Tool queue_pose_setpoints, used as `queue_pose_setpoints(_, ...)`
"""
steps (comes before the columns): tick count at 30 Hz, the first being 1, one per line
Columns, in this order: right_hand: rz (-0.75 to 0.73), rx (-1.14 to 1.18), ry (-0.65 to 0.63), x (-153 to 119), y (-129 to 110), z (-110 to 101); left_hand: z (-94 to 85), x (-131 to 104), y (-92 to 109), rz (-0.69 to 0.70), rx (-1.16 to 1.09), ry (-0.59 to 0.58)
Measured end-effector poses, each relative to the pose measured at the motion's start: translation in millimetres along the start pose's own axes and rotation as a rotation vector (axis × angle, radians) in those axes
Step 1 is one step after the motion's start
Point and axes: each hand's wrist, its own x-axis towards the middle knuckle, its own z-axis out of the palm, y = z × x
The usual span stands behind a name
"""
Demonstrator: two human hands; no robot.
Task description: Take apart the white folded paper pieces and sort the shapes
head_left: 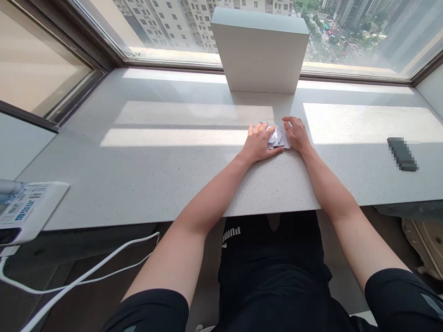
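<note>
A small loose pile of white paper pieces [276,136] lies on the pale speckled counter, between my two hands. From the left, my left hand [260,140] rests against the pile with fingers spread; its fingertips overlap the far-left part and the thumb stretches along the near edge. My right hand [296,133] stands at the pile's right side, its fingers bent and apart, the thumb side close to the papers. Parts of the pile are hidden under the left fingers, and whether the right fingers touch it I cannot tell.
Behind the hands a large white box [261,55] stands upright by the window. A dark, blurred-out object [402,154] lies at the right. At the left edge sits a white device [44,196] near a white cable [104,258]. The counter's front edge runs below my forearms.
</note>
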Motion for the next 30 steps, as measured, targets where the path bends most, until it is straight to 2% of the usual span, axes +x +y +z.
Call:
queue_pose_setpoints(4, 0.139, 0.001, 0.13, 10, 10, -4, 5.3, 7, 0, 0.042, -0.028, -0.001)
queue_pose_setpoints(7, 0.141, -0.006, 0.118, 12, 12, -4, 7.6, 11, 4, 0.055, -0.026, -0.028)
queue_pose_setpoints(11, 0.142, -0.011, 0.104, 10, 11, -4, 7.8, 15, 5, -0.016, -0.027, -0.02)
queue_pose_setpoints(13, 0.151, -0.011, 0.1, 9, 11, -4, 7.5, 16, -2, -0.064, -0.025, 0.014)
queue_pose_setpoints(16, 0.153, -0.005, 0.081, 9, 12, -4, 2.1, 16, -26, -0.159, -0.035, 0.104)
queue_pose_setpoints(19, 0.15, 0.011, 0.067, 9, 13, -3, -17.7, 11, -56, -0.329, -0.037, 0.144)
queue_pose_setpoints(22, 0.147, 0.033, 0.065, 10, 12, -2, -51.1, -3, -82, -0.561, 0.024, 0.133)
queue_pose_setpoints(26, 0.137, 0.04, 0.071, 9, 10, -2, -94.5, -30, -108, -0.79, 0.121, 0.139)
queue_pose_setpoints(30, 0.141, 0.041, 0.069, 8, 10, -3, -116.3, -54, -128, -0.95, 0.171, 0.153)
